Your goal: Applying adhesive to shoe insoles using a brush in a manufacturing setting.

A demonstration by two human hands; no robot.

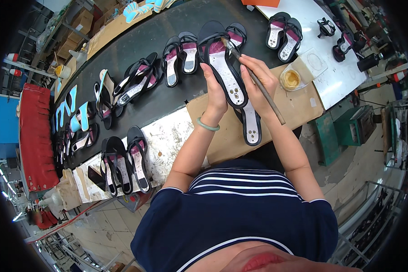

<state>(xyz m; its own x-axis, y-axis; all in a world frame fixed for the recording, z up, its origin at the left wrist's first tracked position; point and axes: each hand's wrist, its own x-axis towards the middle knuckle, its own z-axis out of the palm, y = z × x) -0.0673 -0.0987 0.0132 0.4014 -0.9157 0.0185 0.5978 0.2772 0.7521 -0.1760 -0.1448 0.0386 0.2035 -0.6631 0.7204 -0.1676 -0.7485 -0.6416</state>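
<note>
My left hand [215,96] holds a black sandal [225,72] from its left side, the thumb along its edge. The sandal has a white insole with holes at the heel, a purplish patch near the toe and black straps. My right hand [260,81] grips a long wooden-handled brush [268,99], whose tip touches the purplish area under the straps. A second sandal [251,124] lies partly hidden beneath the held one. To the right of my right hand stands an open tub of yellowish paste [291,79], probably glue.
Brown cardboard [285,109] covers the near bench edge. Several sandals [180,56] stand along the dark conveyor-like surface [177,90], with more at the near left [122,161]. A pair [284,36] sits by the white table [335,75]. Light-blue sole pieces [80,118] lie at left.
</note>
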